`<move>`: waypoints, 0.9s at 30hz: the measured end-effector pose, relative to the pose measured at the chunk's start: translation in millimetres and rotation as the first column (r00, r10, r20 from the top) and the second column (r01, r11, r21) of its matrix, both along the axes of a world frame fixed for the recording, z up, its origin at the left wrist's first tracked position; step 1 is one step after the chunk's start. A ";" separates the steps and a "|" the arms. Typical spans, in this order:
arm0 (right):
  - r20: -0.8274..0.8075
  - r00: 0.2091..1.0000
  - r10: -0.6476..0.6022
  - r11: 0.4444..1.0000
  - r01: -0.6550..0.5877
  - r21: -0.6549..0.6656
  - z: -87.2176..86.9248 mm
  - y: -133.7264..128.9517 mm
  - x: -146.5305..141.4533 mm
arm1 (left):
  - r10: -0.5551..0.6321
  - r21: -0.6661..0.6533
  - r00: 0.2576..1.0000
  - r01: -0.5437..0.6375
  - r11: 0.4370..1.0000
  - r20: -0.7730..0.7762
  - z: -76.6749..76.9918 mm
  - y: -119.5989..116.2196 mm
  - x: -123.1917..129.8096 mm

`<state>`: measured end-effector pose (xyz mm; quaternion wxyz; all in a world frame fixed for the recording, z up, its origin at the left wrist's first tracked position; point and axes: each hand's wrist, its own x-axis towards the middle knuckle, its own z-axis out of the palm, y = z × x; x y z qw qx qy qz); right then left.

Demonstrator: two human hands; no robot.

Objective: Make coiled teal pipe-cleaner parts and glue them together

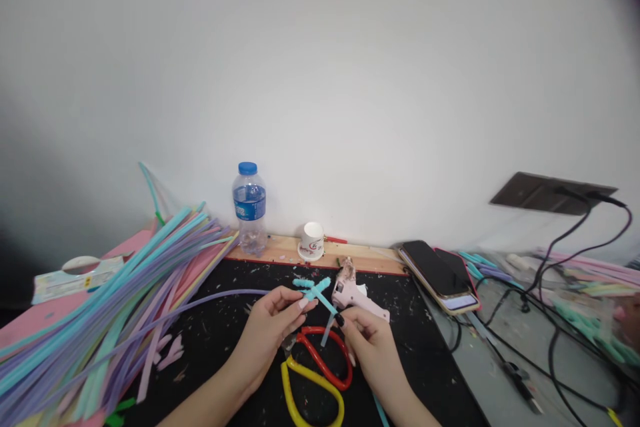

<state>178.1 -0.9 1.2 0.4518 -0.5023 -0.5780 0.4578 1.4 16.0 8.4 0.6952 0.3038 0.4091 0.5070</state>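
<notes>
Between my hands is a light blue fuzzy pipe-cleaner piece point(316, 288) with crossed, twisted arms. My left hand point(279, 315) pinches it from the left with thumb and fingertips. My right hand point(361, 337) has its fingers closed on the straight end of the blue strip, at the lower right. Under the hands, scissors with one red and one yellow handle point(289, 392) lie on the black mat point(240, 350). A pale pink glue gun point(354, 296) rests just behind my right hand, and its translucent glue stick shows near the red handle.
Many pastel pipe cleaners point(125, 300) spread across the left side. At the back stand a bottle point(250, 207) and a white paper cup point(313, 242). Stacked phones point(440, 273) lie right of the mat, beside black cables point(553, 347). A wall rises behind.
</notes>
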 end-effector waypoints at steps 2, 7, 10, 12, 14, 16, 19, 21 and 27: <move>-0.043 0.999 0.004 1.000 -0.005 -0.021 0.7 -0.5 -0.8 | -0.001 -0.007 1.000 0.001 1.000 -0.008 1.5 0.1 0.1; -0.024 0.999 -0.036 0.999 0.035 -0.022 2.2 -0.2 -0.6 | -0.001 0.010 0.997 0.002 1.000 -0.083 2.0 1.3 1.2; 0.030 0.998 -0.063 0.997 0.064 -0.036 1.6 0.1 -0.5 | -0.007 0.040 0.988 0.013 0.999 -0.154 -1.1 1.2 1.7; 0.048 0.996 -0.075 0.996 0.077 -0.050 0.7 -0.8 -1.0 | -0.001 0.053 0.983 0.011 0.999 -0.185 -3.1 0.9 1.7; 0.061 0.995 -0.076 0.995 0.080 -0.056 -0.2 -2.4 -1.7 | 0.011 0.069 0.979 0.002 0.998 -0.202 -4.1 1.1 1.6; 0.075 0.995 -0.067 0.996 0.071 -0.054 -0.8 -3.8 -2.2 | 0.031 0.084 0.976 -0.013 0.996 -0.214 -4.1 1.6 1.7; 0.092 0.994 -0.054 0.997 0.059 -0.055 -0.8 -4.5 -2.3 | 0.049 0.094 0.975 -0.029 0.995 -0.216 -3.2 2.6 2.1; 0.101 0.993 -0.057 0.996 0.064 -0.059 -0.5 -4.1 -2.2 | 0.048 0.097 0.977 -0.028 0.995 -0.208 -2.4 2.7 2.2; 0.106 0.994 -0.022 0.997 0.030 -0.072 -1.0 -2.4 -3.4 | 0.040 0.100 0.980 -0.021 0.995 -0.196 -0.6 2.1 2.2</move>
